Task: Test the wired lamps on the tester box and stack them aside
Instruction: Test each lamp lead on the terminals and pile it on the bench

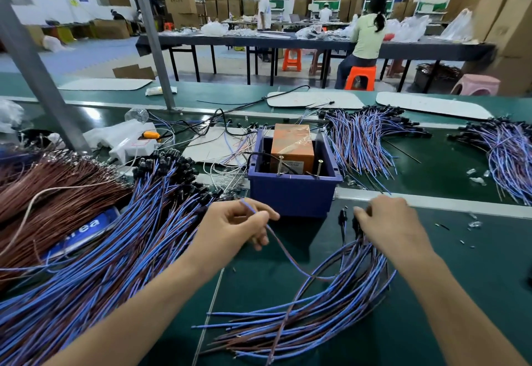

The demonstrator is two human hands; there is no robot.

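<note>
My left hand pinches 1 wire by its end, just near of the box. My right hand curls over the near-right bundle; I cannot tell if it grips. I judge testing is starting: next, touch the wire ends to the 2 screws.

Both forearms reach forward. Left hand pinches blue wire thumb-to-forefinger; right hand palm down, fingers curled on lamp bundle.
</note>
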